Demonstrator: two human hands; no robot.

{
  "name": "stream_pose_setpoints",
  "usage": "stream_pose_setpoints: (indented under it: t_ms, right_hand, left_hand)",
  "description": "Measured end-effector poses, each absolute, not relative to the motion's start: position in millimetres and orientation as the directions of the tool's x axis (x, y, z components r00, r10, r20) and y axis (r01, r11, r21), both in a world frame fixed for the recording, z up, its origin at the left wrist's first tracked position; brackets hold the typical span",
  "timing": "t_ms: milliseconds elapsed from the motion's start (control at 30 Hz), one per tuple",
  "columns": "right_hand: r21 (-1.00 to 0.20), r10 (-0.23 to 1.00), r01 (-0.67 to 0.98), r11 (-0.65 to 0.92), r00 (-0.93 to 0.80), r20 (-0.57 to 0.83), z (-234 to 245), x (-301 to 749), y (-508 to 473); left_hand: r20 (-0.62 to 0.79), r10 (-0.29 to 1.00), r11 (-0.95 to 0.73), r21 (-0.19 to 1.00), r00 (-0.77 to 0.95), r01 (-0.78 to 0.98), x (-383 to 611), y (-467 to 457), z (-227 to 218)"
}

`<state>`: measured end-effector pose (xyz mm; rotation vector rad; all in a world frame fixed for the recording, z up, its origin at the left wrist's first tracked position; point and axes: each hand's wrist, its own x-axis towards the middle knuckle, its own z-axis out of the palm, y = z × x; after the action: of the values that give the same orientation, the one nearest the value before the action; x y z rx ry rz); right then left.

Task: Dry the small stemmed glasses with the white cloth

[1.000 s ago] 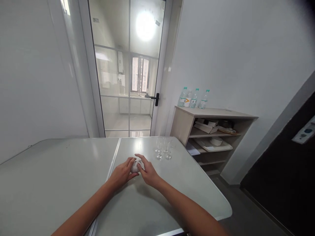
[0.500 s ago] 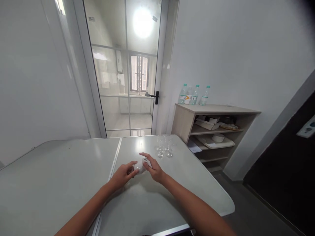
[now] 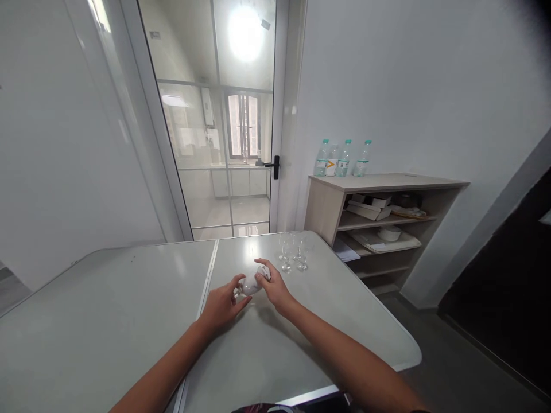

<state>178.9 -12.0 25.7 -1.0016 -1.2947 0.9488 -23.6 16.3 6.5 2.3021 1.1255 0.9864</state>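
A small stemmed glass [image 3: 250, 284] lies tilted between my hands above the table, its bowl toward the right and whitish inside. My left hand [image 3: 224, 299] is closed around the foot and stem end, thumb and fingers on either side. My right hand [image 3: 274, 287] grips a white piece of cloth or tissue [image 3: 264, 272] at the glass's rim, with the index finger stretched out above it. Whether the white material reaches deep into the bowl is hard to make out. Just beyond my right hand, several clear stemmed glasses [image 3: 293, 255] stand upright in a group.
The pale table [image 3: 142, 310] has a light seam strip [image 3: 210, 267] running away from me. Right of it stands a wooden shelf unit [image 3: 387, 182] holding boxes, a tray and a white bowl [image 3: 390, 233]. Plastic bottles [image 3: 344, 159] stand on top. Behind is a glass door [image 3: 253, 201].
My view has shifted slightly, and the hands and glass appear a little higher and to the right. The left fingers have spread somewhat around the glass's stem end; the right hand keeps the white material.
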Motion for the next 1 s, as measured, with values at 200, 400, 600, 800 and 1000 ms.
stream_pose_setpoints:
  t_ms: [200,400,600,800,1000]
  right_hand:
    - [-0.882,0.883,0.101,0.46,-0.161,0.442,44.4,194.5,-21.8]
    - [-0.685,0.719,0.258,0.682,-0.409,0.562,54.4,204.7,-35.6]
    - [-0.817,0.848,0.229,0.53,-0.181,0.499,46.1,194.1,-26.3]
    - [-0.953,0.948,0.034,0.301,0.098,0.303,26.4,182.4,-9.5]
    - [-0.893,0.886,0.023,0.45,-0.135,0.443,45.5,198.2,-23.0]
  left_hand:
    - [0.099,0.849,-0.184,0.976,0.518,0.115,-24.2,18.6,10.7]
    - [0.0,0.717,0.013,1.0,0.697,-0.014,-32.0,19.6,23.0]
    - [0.187,0.807,-0.331,0.929,0.561,0.166,-32.7,19.2,24.9]
    - [0.391,0.83,-0.548,0.703,0.397,0.452,-25.1,18.2,8.2]
    - [0.006,0.802,-0.034,0.999,0.597,0.035,-23.0,19.5,6.8]
